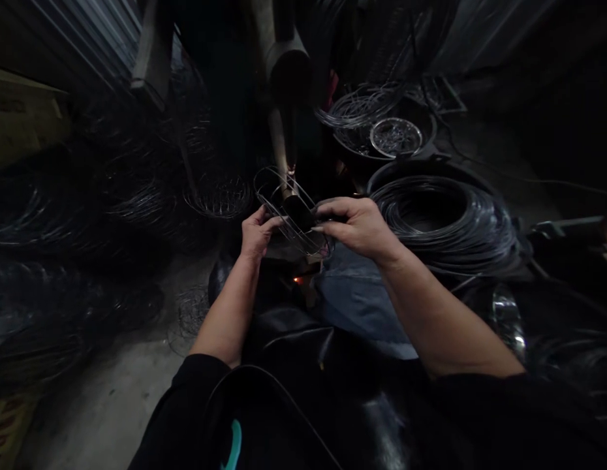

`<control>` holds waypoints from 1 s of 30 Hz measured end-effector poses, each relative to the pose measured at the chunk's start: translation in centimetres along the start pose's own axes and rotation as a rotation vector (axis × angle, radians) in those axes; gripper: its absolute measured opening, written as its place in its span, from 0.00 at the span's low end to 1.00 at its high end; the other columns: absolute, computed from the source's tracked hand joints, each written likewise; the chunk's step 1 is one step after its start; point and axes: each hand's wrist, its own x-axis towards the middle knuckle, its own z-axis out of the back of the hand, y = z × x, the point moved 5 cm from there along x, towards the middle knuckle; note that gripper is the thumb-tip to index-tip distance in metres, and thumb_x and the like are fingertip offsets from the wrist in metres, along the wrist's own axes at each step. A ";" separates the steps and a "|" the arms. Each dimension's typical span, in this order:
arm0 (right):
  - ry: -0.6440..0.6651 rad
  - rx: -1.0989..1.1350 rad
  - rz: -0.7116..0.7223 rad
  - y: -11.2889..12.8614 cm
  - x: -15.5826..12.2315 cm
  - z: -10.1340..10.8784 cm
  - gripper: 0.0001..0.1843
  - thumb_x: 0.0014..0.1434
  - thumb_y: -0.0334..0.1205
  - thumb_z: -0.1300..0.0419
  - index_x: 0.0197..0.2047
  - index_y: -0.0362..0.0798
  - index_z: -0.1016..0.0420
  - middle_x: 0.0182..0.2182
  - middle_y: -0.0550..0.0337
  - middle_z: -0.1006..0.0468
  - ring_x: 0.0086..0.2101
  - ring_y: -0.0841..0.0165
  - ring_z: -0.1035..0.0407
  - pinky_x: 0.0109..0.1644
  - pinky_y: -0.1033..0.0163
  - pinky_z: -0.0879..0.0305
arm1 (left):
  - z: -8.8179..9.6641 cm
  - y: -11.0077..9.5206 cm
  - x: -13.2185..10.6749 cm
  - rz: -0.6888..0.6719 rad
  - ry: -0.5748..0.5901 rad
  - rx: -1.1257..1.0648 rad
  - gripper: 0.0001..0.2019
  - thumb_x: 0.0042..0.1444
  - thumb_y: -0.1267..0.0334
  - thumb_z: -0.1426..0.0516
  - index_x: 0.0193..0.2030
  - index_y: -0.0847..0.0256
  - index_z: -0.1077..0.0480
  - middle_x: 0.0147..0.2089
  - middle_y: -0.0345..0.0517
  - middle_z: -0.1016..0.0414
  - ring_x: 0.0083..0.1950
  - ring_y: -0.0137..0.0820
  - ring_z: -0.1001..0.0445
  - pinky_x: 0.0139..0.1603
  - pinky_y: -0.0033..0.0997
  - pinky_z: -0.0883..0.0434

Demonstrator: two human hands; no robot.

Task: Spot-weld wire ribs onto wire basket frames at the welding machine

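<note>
Dim workshop floor is ringed by wire coils (445, 219), right of centre. At picture centre a wire cage (290, 212) is clamped by left hand (257, 234) and right hand (357, 225), against a metal post (282, 160). Judged risk: fingers could be burned by the orange glow (297, 279) just below.

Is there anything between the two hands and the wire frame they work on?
Nothing visible. The left hand and the right hand both hold the wire frame, one at each side. Only a dark machine bar passes through the frame between them.
</note>
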 end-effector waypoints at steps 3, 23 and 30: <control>-0.061 -0.031 0.002 -0.2 -1.2 0.7 0.07 0.48 0.34 0.35 0.34 0.49 0.18 0.40 0.60 0.20 0.41 0.64 0.26 0.47 0.61 0.30 | 0.0 0.1 -0.3 0.045 -0.029 0.042 0.19 0.33 0.63 0.31 0.36 0.63 0.23 0.25 0.35 0.25 0.24 0.21 0.31 0.27 0.21 0.34; -0.091 -0.221 -0.056 -2.0 -1.8 0.4 0.06 0.45 0.31 0.35 0.29 0.49 0.19 0.33 0.60 0.18 0.36 0.64 0.24 0.44 0.60 0.29 | 0.5 0.1 -1.3 0.131 -0.105 0.100 0.14 0.37 0.58 0.33 0.31 0.64 0.23 0.27 0.40 0.25 0.21 0.22 0.31 0.22 0.21 0.39; -0.057 -0.248 -0.003 -3.6 -3.0 0.0 0.06 0.49 0.36 0.37 0.31 0.50 0.19 0.35 0.57 0.18 0.38 0.62 0.23 0.46 0.57 0.27 | 0.2 1.1 -1.2 0.055 -0.109 -0.066 0.19 0.32 0.65 0.31 0.35 0.64 0.24 0.27 0.36 0.26 0.27 0.22 0.30 0.30 0.22 0.33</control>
